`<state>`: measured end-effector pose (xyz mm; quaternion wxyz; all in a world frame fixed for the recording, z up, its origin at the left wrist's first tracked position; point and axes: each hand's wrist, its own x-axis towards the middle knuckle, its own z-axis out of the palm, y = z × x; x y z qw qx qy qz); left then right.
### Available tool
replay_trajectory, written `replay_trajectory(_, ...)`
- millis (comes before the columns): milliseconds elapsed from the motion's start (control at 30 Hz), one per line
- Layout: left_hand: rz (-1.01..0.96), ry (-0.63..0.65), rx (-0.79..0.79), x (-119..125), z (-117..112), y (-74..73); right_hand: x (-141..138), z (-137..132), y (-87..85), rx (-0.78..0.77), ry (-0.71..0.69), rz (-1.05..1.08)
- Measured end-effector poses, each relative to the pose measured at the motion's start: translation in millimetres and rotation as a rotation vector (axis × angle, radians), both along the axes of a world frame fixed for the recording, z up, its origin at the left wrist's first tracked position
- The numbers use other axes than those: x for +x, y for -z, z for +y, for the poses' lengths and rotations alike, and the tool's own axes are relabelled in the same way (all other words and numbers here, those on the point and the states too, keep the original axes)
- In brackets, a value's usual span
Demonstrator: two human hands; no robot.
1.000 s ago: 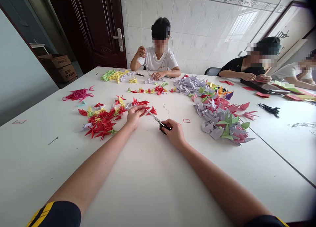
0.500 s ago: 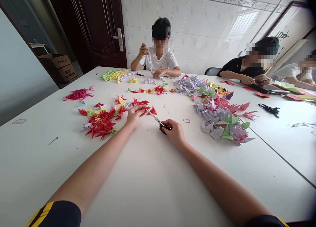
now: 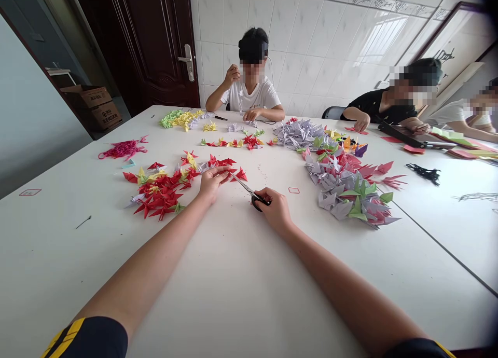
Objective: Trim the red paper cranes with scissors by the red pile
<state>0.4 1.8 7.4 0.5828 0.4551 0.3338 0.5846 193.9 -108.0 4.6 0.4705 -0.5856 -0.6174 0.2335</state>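
My right hand (image 3: 275,208) is closed around the black handles of a pair of scissors (image 3: 243,184), whose metal blades point up and left. The blade tips reach the fingertips of my left hand (image 3: 212,185), which are pinched together on something too small to make out. Just beyond those fingertips lie red folded paper cranes (image 3: 218,162). To the left of my left hand spreads a pile of red, yellow and white paper cranes (image 3: 161,191). A single red crane (image 3: 240,175) rests on the table right beside the blades.
A large heap of lilac, pink and green cranes (image 3: 346,184) lies to the right. Pink cord (image 3: 123,149) sits at the left, and black cord (image 3: 424,173) at the right. Across the white table (image 3: 249,285) sits a co-worker (image 3: 254,96); another person (image 3: 383,101) is farther right.
My hands and the scissors stay in place. The co-worker opposite has raised a hand slightly; the person in black at the right has shifted an arm to the left, toward red paper.
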Motion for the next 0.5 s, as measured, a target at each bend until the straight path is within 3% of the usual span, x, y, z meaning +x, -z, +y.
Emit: replay_trajectory(500, -0.032, -0.006, -0.023, 1.9, -2.2, -4.3, 0.5, 1.1, 1.8, 0.000, -0.007, 0.003)
